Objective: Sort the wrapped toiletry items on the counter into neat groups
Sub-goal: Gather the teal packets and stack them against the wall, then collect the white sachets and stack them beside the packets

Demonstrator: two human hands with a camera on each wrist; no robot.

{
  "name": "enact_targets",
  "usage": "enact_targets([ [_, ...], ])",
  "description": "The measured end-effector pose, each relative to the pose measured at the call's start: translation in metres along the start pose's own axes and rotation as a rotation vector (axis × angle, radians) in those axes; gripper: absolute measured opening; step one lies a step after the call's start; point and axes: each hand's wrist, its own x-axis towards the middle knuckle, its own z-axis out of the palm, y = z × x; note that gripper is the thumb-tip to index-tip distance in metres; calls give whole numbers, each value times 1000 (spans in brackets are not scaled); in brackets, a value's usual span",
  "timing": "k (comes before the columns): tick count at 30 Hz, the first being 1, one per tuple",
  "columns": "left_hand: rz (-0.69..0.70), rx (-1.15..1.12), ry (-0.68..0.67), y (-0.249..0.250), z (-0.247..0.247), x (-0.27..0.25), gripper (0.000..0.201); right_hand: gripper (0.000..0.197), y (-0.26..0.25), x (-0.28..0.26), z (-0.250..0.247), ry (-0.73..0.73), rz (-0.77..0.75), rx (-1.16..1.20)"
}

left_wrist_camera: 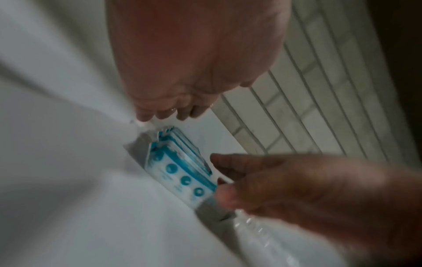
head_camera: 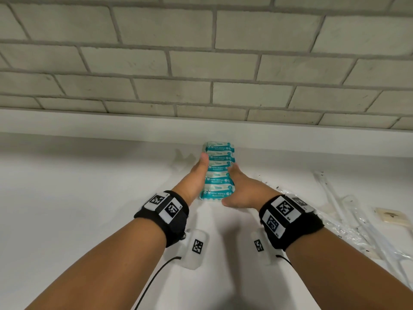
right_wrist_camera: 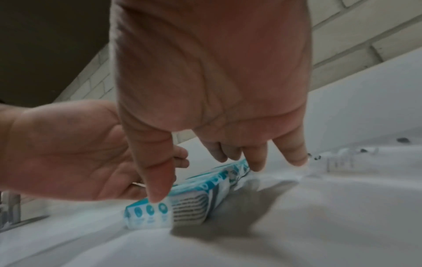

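A row of several teal-and-white "mini wipes" packs [head_camera: 220,173] lies on the white counter [head_camera: 89,198], running away from me toward the back ledge. My left hand [head_camera: 199,175] lies along the row's left side, thumb up by the farther packs. My right hand [head_camera: 241,186] lies along the right side, its thumb at the nearest pack's end. In the left wrist view the left hand's fingertips [left_wrist_camera: 164,113] touch the edge of the packs [left_wrist_camera: 182,171]. In the right wrist view the straight fingers [right_wrist_camera: 255,159] rest on the packs [right_wrist_camera: 182,204]. Neither hand curls round a pack.
Clear-wrapped long items [head_camera: 357,224] and a small beige sachet [head_camera: 390,217] lie on the counter at the right. A raised white ledge [head_camera: 111,128] and a grey brick wall [head_camera: 201,63] close off the back. Bare counter stretches to the left.
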Motion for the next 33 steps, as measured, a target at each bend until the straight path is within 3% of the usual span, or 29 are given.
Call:
enact_targets([
  [2, -34, 164, -26, 1, 0, 4, 82, 94, -2, 5, 0, -11, 14, -122],
  [4, -74, 312, -25, 5, 0, 3, 73, 88, -2, 10, 1, -14, 31, -192],
  [8, -74, 452, -31, 11, 2, 3, 68, 82, -3, 8, 0, 12, 6, -142],
  [13, 189, 688, 23, 5, 12, 2, 78, 77, 12, -18, 11, 125, -100, -156],
  [16, 224, 946, 38, 2, 37, -12, 65, 61, 33, -59, 17, 59, -148, -195],
  [19, 261, 1204, -132, 12, 75, -32, 67, 39, 66, -113, 18, 75, -166, -154],
  [21, 263, 1270, -228, 20, 104, -39, 68, 33, 97, -149, 17, 126, -81, -120],
  [24, 284, 1313, -320, 25, 149, -40, 66, 34, 151, -199, 10, 218, 142, -106],
  [28, 336, 1398, -444, 16, 202, -37, 57, 40, 219, -241, 7, 111, 219, 44],
  [30, 339, 1483, -450, 12, 220, -39, 50, 39, 246, -253, 6, 73, 189, 175],
  [33, 402, 1526, -314, 7, 235, -48, 34, 35, 277, -267, -4, 124, 171, 334],
])
